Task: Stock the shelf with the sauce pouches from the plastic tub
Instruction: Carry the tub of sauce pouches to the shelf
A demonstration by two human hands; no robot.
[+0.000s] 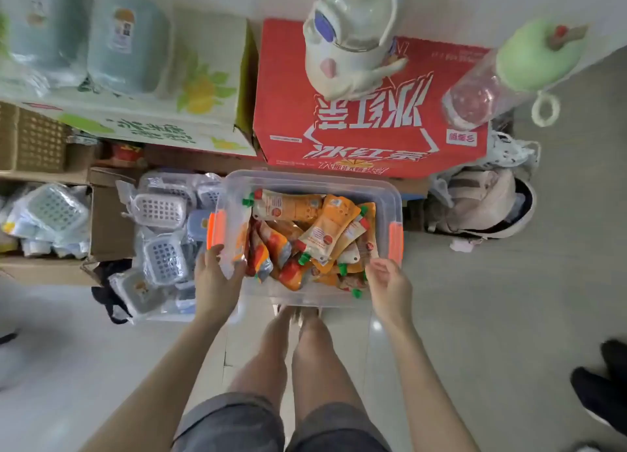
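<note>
Sauce pouches (315,234) lie heaped in the plastic tub (312,179) on the floor (475,299), none lifted yet. Our left hand (215,278) curls its fingers round the tub's near-left corner, while our right hand (390,282) hovers relaxed and empty by the near-right corner. Next, we judge, it must reach in and grasp a pouch.

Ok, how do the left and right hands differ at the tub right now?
Left hand grips the plastic tub's near-left corner; right hand is by the near-right corner. Left hand closes on the wall; right hand's fingers are loosely curled, contact unclear. Each sits just below an orange latch.
</note>
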